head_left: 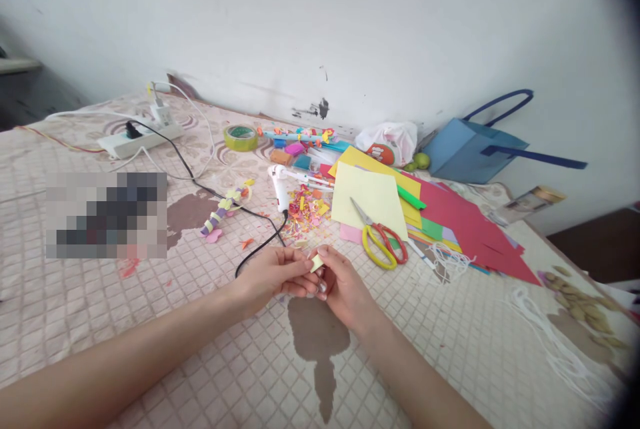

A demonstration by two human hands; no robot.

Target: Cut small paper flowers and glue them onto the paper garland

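Between the fingertips of my left hand (283, 274) and my right hand (343, 282) is a small piece of pale yellow paper (317, 262). Both hands are closed in a pinch on it, above the table. Just beyond my right hand lie scissors (381, 242) with one yellow and one red handle, their blades resting on a pale yellow sheet (367, 192). Past my left hand a white glue gun (280, 189) lies beside a heap of colourful paper scraps (307, 209). My fingers partly cover the paper piece.
A power strip (140, 140) with cables stands back left, near a roll of tape (241, 138). A decorated paper stick (225, 211) lies left of the glue gun. Red sheets (470, 222), a blue bag (475, 148) and white string (555, 349) are on the right.
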